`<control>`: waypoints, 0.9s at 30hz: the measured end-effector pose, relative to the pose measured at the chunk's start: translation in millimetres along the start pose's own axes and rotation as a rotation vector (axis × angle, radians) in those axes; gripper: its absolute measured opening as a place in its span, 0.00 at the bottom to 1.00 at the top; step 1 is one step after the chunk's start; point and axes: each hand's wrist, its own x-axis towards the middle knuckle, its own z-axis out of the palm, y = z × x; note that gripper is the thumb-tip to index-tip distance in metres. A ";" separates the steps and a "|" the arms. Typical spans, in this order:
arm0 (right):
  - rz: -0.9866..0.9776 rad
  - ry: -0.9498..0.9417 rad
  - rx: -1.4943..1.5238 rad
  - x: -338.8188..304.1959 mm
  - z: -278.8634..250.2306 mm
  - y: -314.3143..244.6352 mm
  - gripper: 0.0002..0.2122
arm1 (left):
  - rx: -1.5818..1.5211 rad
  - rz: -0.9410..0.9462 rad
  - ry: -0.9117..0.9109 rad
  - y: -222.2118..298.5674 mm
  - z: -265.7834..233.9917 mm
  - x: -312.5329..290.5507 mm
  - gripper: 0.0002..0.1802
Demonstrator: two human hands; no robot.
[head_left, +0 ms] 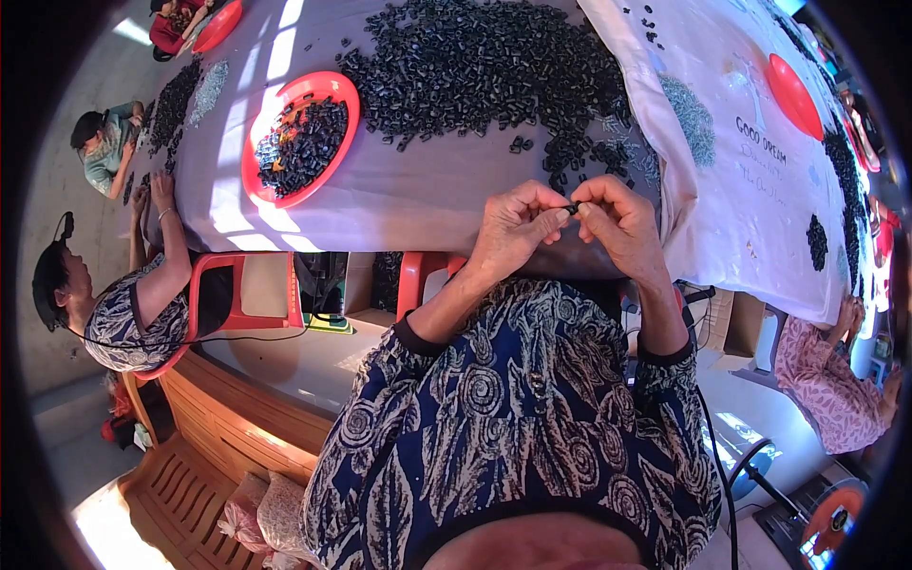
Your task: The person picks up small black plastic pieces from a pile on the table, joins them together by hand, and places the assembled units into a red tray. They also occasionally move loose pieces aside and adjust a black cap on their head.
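Note:
Over the near edge of the cloth-covered table point(399, 204), my left hand point(516, 226) and my right hand point(619, 226) meet fingertip to fingertip. Both are closed in a pinch around one small black plastic piece point(571, 208), mostly covered by the fingers. Just beyond them spreads a big heap of similar black pieces point(494, 71). Some small silvery pieces point(648, 163) lie beside my right hand at the heap's edge. To the left, a red basin point(354, 104) holds more black pieces and a few orange-yellow bits.
A person point(142, 294) sits at the left by a red chair point(249, 258); others work farther off. A white cloth point(722, 218) covers the right side, with another silvery heap point(689, 119) and a red basin point(794, 95). A wooden bench point(228, 408) stands behind at left.

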 end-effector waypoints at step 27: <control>0.041 0.042 -0.007 -4.9 5.7 -0.6 0.06 | 0.154 0.173 0.111 -10.0 11.1 -4.0 0.02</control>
